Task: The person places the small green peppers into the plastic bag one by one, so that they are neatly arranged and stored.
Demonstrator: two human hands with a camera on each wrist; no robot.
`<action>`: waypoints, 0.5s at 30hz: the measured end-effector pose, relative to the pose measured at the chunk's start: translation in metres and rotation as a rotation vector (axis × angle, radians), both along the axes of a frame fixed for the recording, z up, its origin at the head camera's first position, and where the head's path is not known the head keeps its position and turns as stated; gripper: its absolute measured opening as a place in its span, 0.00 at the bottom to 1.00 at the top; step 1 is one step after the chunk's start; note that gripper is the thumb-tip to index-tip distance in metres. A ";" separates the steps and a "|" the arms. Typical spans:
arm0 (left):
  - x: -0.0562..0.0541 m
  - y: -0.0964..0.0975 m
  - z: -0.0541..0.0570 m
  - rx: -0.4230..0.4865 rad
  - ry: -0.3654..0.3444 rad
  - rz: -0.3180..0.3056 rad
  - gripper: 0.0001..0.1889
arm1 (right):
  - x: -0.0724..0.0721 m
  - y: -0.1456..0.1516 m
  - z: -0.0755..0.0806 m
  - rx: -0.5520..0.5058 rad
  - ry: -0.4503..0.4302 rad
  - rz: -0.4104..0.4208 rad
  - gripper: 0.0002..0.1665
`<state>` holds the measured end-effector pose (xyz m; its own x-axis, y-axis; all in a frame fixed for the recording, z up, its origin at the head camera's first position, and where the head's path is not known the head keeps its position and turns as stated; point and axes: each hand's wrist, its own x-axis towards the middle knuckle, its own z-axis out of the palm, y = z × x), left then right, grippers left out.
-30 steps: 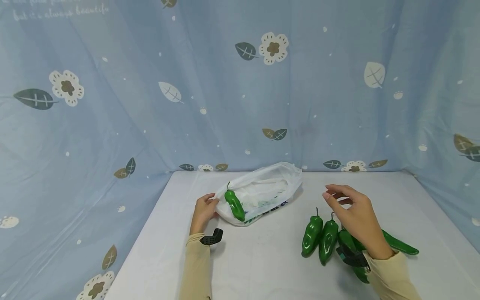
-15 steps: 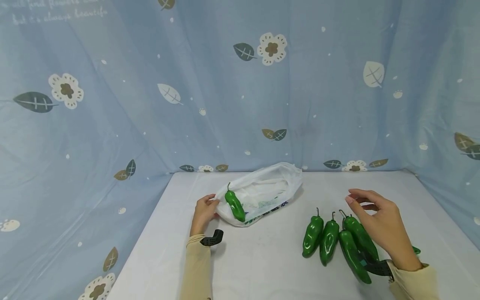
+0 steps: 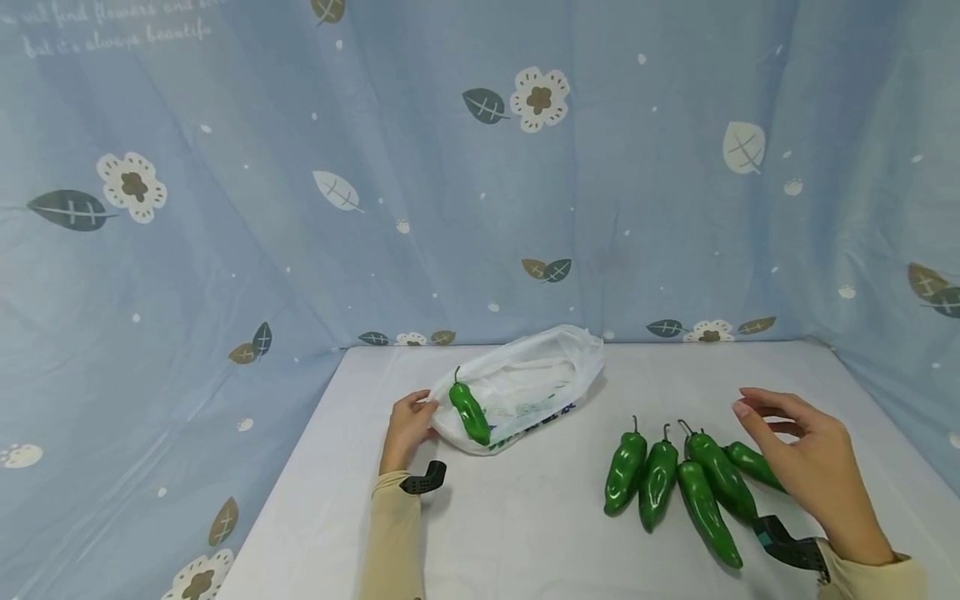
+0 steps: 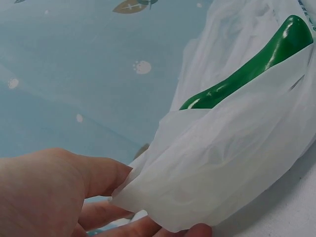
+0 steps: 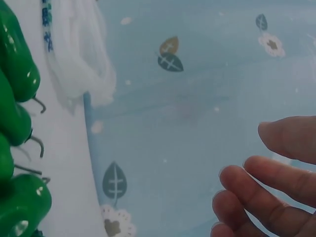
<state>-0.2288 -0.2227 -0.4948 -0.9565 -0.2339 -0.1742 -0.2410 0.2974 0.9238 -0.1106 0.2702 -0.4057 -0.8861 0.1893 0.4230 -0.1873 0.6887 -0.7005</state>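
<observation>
My left hand (image 3: pixel 407 425) pinches the near-left edge of a thin white plastic bag (image 3: pixel 525 385), which lies on its side toward the back of the table. Inside the bag's raised edge rests one glossy green pepper (image 3: pixel 470 414); in the left wrist view the bag's film (image 4: pixel 222 168) covers the pepper's (image 4: pixel 247 74) lower end. To the right, my right hand (image 3: pixel 813 462) is held over the table with thumb and fingers apart and holds nothing. It overlaps the end of the rightmost green pepper (image 3: pixel 750 463) in the head view.
Several more green peppers (image 3: pixel 658 485) lie side by side on the white table (image 3: pixel 525 517), left of my right hand, stems pointing away. A blue curtain (image 3: pixel 420 208) with leaves and flowers hangs behind the table and along its sides.
My right hand has moved right, away from the bag and across the peppers, uncovering those on the right. The left hand, the bag and the pepper in it have stayed in place.
</observation>
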 end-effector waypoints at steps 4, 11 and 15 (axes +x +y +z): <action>0.000 -0.002 -0.002 0.008 0.008 0.010 0.25 | 0.000 0.003 -0.002 0.000 -0.012 -0.016 0.22; -0.001 -0.002 -0.003 0.032 -0.003 -0.004 0.25 | 0.001 0.013 -0.008 0.024 -0.007 -0.045 0.22; -0.004 -0.002 -0.003 0.052 0.007 -0.008 0.25 | 0.002 0.019 -0.011 0.024 -0.028 -0.059 0.24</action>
<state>-0.2325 -0.2245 -0.4983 -0.9594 -0.2176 -0.1795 -0.2327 0.2509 0.9396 -0.1083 0.2890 -0.4171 -0.8855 0.2312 0.4030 -0.1264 0.7148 -0.6878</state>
